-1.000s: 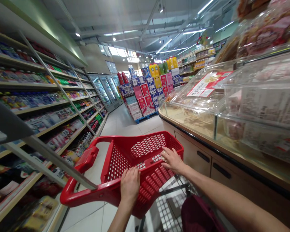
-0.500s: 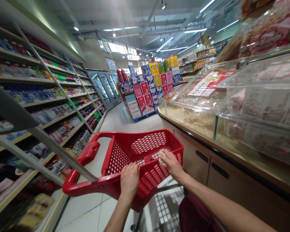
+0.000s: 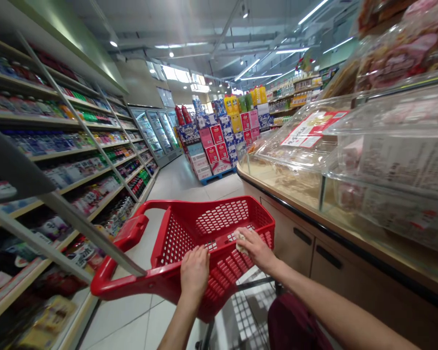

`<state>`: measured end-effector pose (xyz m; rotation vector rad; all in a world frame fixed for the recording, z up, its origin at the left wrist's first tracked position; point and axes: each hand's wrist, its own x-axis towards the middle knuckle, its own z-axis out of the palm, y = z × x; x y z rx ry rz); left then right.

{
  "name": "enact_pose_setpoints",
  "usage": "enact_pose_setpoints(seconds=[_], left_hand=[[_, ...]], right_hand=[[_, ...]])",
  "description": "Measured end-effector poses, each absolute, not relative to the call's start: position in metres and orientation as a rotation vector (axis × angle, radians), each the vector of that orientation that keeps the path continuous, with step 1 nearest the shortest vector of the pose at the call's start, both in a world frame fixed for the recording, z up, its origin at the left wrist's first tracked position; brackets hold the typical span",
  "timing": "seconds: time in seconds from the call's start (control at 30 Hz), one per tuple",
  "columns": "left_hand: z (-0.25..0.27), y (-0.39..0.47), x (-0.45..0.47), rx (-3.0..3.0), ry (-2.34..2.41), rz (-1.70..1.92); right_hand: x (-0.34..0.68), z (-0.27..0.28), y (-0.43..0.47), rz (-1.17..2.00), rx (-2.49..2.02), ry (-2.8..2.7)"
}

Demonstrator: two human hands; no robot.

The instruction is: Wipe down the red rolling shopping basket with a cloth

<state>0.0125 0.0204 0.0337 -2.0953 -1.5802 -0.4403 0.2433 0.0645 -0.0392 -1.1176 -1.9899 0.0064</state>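
Note:
A red plastic shopping cart (image 3: 166,282) stands in front of me, its basket holding no goods that I can see. My left hand (image 3: 195,270) is closed over the basket's near rim, fingers bent across the edge and thumb hidden. Farther right on that rim, my right hand (image 3: 257,249) presses a crumpled whitish cloth or tissue (image 3: 242,241) against the edge. Its fingers are curled over the cloth, which shows only in part. The cart's red handle (image 3: 104,282) is at the left, away from both hands.
Drink shelves (image 3: 69,167) line the left side, behind a slanting grey metal bar (image 3: 91,233). A display counter (image 3: 290,209) with clear plastic food boxes (image 3: 302,141) stands close on the right. Stacked cartons (image 3: 219,150) rise ahead on a blue pallet (image 3: 219,176), near glass-door fridges (image 3: 155,131).
My right hand and the cloth have slid slightly left along the rim, toward my left hand. My left hand keeps its hold on the rim.

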Motion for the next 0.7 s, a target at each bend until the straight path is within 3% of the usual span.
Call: enact_pose_setpoints(seconds=[0.2,0.47,0.7], left_hand=[[0.030,0.017,0.015,-2.084,-1.602,-0.465],[0.032,0.020,0.022,-2.084,-1.606,-0.496],[0.026,0.018,0.023,-2.055,-1.584,-0.503]], right_hand=[[0.291,-0.033,0.071,0.068,-1.401,-1.715],[0.225,-0.022,0.064,0.080,-1.223,-1.860],[0.310,-0.028,0.086,0.040,-1.372,-1.714]])
